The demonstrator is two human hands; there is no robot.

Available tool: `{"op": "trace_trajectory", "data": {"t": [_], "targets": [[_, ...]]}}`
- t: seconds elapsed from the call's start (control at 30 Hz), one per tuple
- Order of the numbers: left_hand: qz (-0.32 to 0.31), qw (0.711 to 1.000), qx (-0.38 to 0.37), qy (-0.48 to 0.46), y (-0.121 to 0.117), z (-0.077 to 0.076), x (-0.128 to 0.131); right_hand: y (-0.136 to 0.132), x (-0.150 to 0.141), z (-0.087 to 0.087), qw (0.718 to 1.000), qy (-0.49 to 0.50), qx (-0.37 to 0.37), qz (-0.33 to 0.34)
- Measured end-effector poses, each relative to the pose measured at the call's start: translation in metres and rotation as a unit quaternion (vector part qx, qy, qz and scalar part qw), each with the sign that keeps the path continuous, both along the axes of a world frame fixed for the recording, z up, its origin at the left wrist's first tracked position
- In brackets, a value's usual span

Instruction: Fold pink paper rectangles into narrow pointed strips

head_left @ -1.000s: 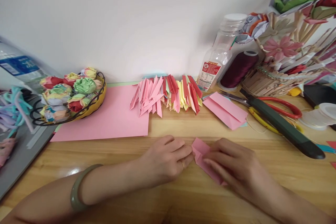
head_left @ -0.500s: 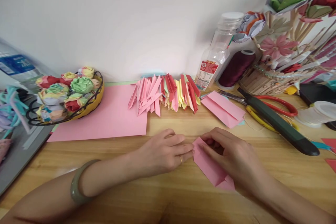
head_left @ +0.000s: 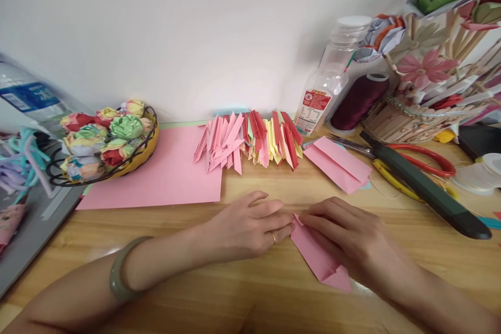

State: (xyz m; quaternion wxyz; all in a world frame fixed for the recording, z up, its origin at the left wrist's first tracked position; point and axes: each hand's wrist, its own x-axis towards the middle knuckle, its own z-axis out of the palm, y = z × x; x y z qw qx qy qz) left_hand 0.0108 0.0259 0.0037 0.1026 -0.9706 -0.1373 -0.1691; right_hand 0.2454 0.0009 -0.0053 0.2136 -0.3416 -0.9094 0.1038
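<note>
A small folded piece of pink paper [head_left: 313, 257] lies slantwise on the wooden table in front of me, its lower end showing a creased flap. My left hand [head_left: 256, 227], with a ring and a bangle, has its curled fingertips at the paper's upper left corner; its thumb is hidden. From the other side my right hand [head_left: 348, 229] grips the upper right edge, fingers bent together over a narrow fold. The right palm covers part of the sheet. Beyond the right hand rests another folded pink paper piece [head_left: 338, 163].
Folded paper strips [head_left: 250, 141] stand in a row by the wall. A basket of paper flowers [head_left: 151, 141] sits on a pink sheet [head_left: 191, 182]. To the right are a clear bottle [head_left: 315, 99], a purple thread spool [head_left: 360, 104], scissors [head_left: 438, 160] and dark-handled pliers [head_left: 426, 188].
My right fingers have moved over the paper's top corner, which is now folded over into a narrow edge. The left hand stays at the corner. The view has shifted slightly.
</note>
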Motion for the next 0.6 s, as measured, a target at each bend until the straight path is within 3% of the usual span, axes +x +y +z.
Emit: {"op": "trace_trajectory", "data": {"t": [0.17, 0.6], "targets": [[0.003, 1.000, -0.009, -0.014, -0.0005, 0.0015, 0.0011, 0.0038, 0.0026, 0.0004, 0.999, -0.001, 0.004, 0.043], [-0.003, 1.000, 0.001, 0.001, -0.0011, -0.0029, -0.0011, 0.0039, 0.0011, 0.0049, 0.998, 0.003, 0.015, 0.056]]}}
